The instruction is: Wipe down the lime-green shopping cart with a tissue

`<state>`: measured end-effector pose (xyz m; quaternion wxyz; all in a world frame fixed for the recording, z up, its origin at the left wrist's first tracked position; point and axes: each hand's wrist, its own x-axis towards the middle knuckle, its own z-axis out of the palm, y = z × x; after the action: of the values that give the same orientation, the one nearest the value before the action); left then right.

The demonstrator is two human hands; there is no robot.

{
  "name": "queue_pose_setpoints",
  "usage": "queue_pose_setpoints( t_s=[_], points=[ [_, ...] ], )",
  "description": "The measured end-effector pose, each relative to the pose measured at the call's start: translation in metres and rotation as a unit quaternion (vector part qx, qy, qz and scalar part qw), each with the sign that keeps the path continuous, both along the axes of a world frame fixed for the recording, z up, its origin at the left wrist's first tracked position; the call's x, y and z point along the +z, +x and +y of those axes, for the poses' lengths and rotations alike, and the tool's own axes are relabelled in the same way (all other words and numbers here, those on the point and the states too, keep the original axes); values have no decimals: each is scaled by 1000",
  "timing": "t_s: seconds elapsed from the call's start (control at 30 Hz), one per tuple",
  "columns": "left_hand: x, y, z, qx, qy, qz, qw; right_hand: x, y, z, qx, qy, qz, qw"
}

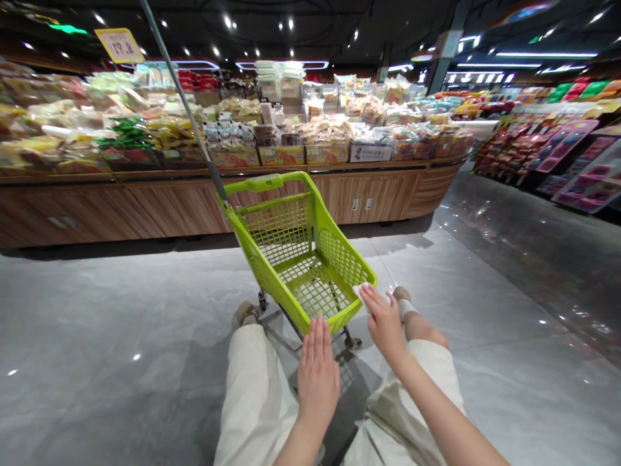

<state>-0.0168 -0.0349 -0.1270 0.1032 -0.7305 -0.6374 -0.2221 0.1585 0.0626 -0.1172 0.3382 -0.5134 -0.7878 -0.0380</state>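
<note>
A lime-green plastic shopping basket on wheels [339, 255] stands on the grey floor just in front of my knees, with nothing visible inside it. My left hand [317, 372] is open, fingers straight and together, reaching towards the basket's near rim. My right hand [385, 320] lies with fingers stretched out at the basket's near right corner, touching a small white thing there that I cannot make out. A grey pull handle [184, 103] rises from the basket's far end up to the left. My legs in pale trousers are bent low beside the basket.
A long wooden display counter [184, 207] piled with packaged foods runs across the aisle behind the basket. Shelves of pink and red packs [557, 155] line the right side. A yellow price sign [119, 45] hangs at upper left. Glossy floor spreads left and right.
</note>
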Motion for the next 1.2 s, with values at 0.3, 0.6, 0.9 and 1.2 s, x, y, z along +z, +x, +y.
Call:
queue_pose_setpoints(
  t_s=[0.3,0.6,0.9,1.2],
  points=[
    [3,-10,-2,-10,-12,21,1000,9,-6,-11,143,16,-59,988],
    [-2,1,1,0,4,3,1000,-1,-26,-19,56,28,-31,998],
    [6,-10,-2,-14,-15,18,1000,6,29,14,89,30,-44,995],
    [-4,5,1,3,11,-8,1000,0,-39,-32,109,27,-21,993]
  ],
)
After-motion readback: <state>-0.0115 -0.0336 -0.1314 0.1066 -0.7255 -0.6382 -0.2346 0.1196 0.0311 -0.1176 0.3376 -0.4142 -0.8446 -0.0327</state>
